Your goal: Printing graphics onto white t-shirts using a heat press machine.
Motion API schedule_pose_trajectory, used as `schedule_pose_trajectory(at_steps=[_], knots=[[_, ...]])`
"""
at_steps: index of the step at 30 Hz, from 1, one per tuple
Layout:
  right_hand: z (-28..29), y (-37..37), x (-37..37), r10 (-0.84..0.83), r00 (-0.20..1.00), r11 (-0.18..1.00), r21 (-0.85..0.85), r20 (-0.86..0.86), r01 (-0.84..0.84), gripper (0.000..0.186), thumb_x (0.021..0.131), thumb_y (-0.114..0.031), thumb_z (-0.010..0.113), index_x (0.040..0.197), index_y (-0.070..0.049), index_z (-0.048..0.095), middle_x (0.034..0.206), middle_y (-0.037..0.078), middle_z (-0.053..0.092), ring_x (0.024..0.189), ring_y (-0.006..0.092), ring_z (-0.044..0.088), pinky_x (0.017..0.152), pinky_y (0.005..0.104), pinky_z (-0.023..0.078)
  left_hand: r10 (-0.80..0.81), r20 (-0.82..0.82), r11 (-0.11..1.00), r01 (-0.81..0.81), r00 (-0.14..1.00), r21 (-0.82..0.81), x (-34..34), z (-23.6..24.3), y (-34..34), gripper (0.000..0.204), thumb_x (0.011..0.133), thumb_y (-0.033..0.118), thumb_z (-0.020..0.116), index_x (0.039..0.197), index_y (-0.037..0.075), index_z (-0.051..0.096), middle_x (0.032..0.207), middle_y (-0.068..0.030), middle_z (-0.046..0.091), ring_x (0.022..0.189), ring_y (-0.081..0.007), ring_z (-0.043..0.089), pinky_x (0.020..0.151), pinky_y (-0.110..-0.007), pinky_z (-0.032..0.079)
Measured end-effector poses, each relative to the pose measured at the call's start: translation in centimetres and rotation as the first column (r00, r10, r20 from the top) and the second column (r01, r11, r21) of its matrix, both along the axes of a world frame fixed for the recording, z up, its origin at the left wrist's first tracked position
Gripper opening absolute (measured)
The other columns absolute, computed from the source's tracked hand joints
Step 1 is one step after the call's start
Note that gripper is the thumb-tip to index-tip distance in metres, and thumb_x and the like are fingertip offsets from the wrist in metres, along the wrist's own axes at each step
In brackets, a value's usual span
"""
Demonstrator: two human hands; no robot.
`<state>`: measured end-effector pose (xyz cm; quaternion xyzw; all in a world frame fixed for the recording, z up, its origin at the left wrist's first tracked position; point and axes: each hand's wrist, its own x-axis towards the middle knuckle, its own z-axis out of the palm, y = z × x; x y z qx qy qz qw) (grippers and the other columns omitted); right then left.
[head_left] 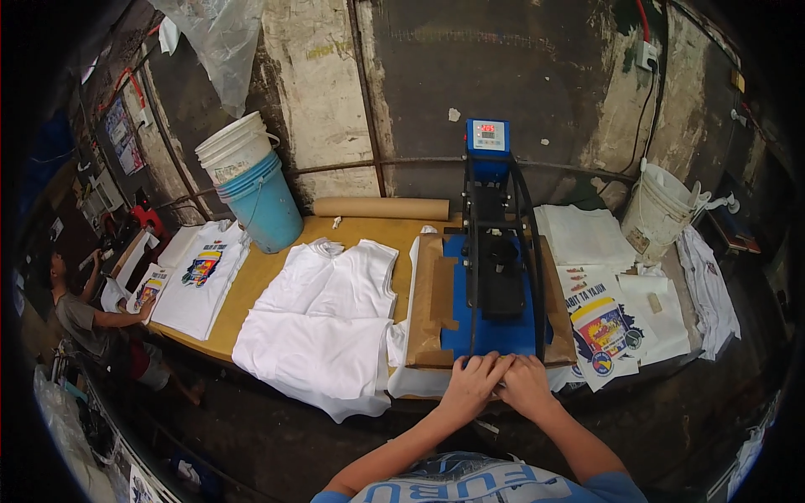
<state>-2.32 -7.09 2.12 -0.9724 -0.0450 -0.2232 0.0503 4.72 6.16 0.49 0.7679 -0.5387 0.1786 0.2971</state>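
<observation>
My left hand (476, 381) and my right hand (526, 386) are side by side at the front of a blue heat press (453, 331), fingers curled over its black handle, which is mostly hidden beneath them. Brown paper (428, 298) borders the blue platen, and white fabric (407, 381) shows beneath the press's front. Atop the press, a control box (488, 137) has a lit red display. Left of the press, white T-shirts (310, 314) lie loosely stacked on the yellow table (226, 327).
At left, printed shirts (189, 302), stacked buckets (256, 193) and a seated or crouched co-worker (80, 314). A cardboard roll (381, 207) lies along the back. At right, printed sheets (599, 335), a white bucket (658, 210) and draped garments (708, 293).
</observation>
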Motion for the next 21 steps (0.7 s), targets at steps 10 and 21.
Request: schedule_pose_trajectory(at_steps=[10, 21], knots=[[-0.7, -1.0, 0.7, -0.074, 0.966, 0.996, 0.039, -0.249, 0.086, 0.009, 0.065, -0.005, 0.060, 0.073, -0.002, 0.058, 0.065, 0.016, 0.062, 0.061, 0.0286, 0.063, 0.059, 0.0380, 0.049, 0.087, 0.282, 0.903, -0.195, 0.955, 0.383, 0.9, 1.4, -1.5, 0.012, 0.072, 0.007, 0.053, 0.082, 0.004, 0.059, 0.067, -0.0045, 0.054, 0.079, -0.0182, 0.055, 0.106, -0.058, 0.019], [1.2, -2.6, 1.5, 0.082, 0.802, 0.987, 0.161, -0.592, 0.018, 0.019, 0.064, -0.014, 0.065, 0.076, 0.001, 0.063, 0.067, 0.018, 0.064, 0.065, 0.0316, 0.066, 0.059, 0.0403, 0.053, -0.297, 0.118, 0.825, 0.193, 0.947, 0.531, 3.8, 1.0, -1.7, 0.009, 0.070, 0.012, 0.055, 0.072, 0.004, 0.057, 0.062, -0.0103, 0.060, 0.060, -0.0219, 0.059, 0.073, -0.032, 0.042]])
